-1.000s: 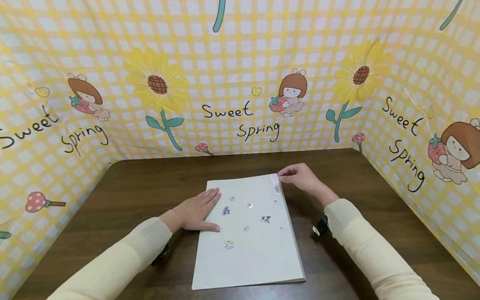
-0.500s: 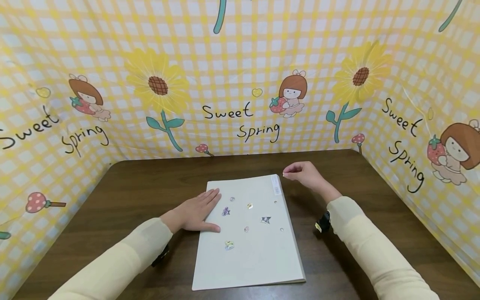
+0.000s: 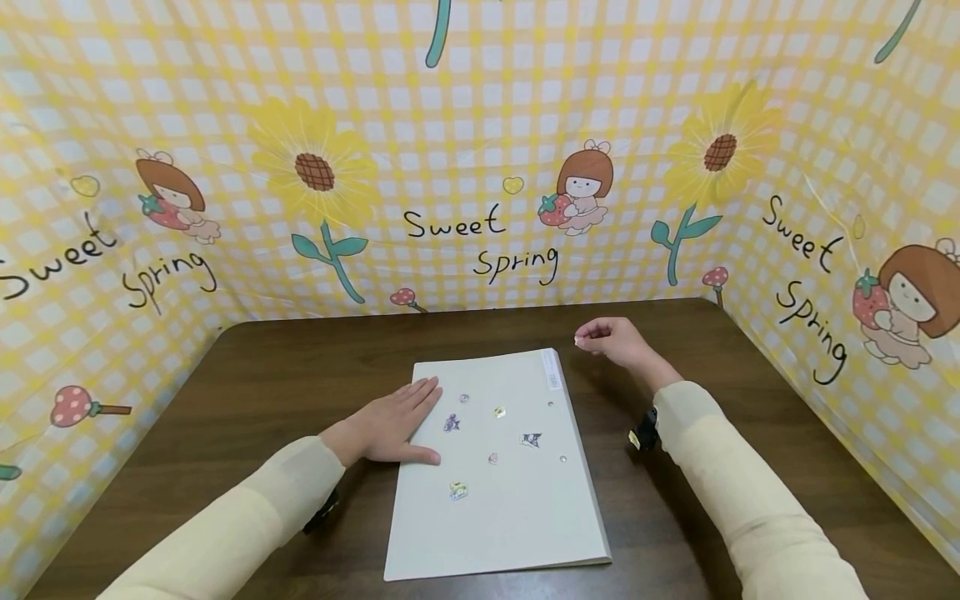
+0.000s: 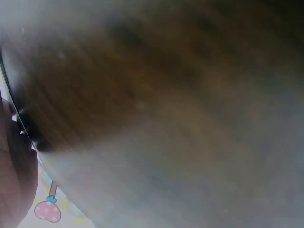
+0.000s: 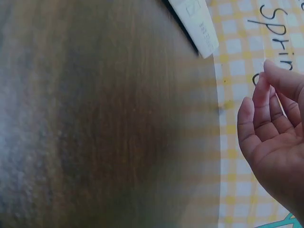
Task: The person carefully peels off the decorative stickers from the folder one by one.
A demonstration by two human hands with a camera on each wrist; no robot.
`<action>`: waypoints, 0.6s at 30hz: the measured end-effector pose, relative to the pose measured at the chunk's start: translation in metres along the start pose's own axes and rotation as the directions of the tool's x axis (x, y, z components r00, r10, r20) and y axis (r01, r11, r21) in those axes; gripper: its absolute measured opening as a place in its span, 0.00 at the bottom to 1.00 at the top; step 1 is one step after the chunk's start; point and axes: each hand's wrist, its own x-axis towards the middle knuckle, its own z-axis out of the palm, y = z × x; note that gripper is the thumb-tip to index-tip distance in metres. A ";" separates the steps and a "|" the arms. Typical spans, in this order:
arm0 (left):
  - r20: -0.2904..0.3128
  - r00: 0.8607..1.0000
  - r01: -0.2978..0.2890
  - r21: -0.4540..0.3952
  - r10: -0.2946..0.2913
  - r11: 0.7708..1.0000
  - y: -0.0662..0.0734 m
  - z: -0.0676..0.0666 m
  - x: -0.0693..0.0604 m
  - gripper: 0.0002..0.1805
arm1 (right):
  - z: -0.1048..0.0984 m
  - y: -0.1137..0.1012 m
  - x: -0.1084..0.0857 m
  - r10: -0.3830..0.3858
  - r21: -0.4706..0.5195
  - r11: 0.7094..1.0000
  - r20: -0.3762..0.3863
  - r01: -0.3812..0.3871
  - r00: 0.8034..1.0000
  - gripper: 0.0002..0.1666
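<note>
A white folder [image 3: 506, 517] lies on the dark wooden table, small stickers scattered over it, among them a purple one [image 3: 452, 423] and a yellow-green one [image 3: 458, 490]. Across its left edge rests my left hand [image 3: 386, 425], flat with fingers spread. My right hand [image 3: 615, 343] hovers beyond the folder's top right corner, touching neither folder nor table, thumb and index fingertips together; whether the pale speck there is a nail or a tiny thing I cannot tell. In the right wrist view the printed label [image 5: 192, 14] on the folder's corner is apart from the right hand [image 5: 275, 128].
Brown tabletop [image 3: 285, 375] surrounds the folder. A yellow checked cloth [image 3: 450, 108] with sunflowers and writing hangs behind the table and on both sides. The left wrist view is mostly blurred, with part of a hand [image 4: 16, 180] at its left edge.
My right hand has moved off the folder's top right corner, away to the right and slightly back. The left hand and the folder have stayed where they were.
</note>
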 end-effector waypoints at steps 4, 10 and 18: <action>0.009 1.000 0.007 0.009 -0.007 1.000 0.000 0.001 0.001 0.64 | -0.001 0.004 0.005 0.010 -0.007 1.000 0.011 -0.009 1.000 0.13; -0.002 1.000 0.003 0.011 -0.003 1.000 -0.001 0.000 0.001 0.64 | -0.005 0.010 0.012 0.027 -0.021 0.999 0.010 -0.026 1.000 0.13; 0.004 1.000 0.001 -0.005 -0.001 1.000 0.001 -0.003 -0.001 0.64 | -0.011 0.019 0.020 0.066 -0.034 0.997 -0.001 -0.066 0.998 0.13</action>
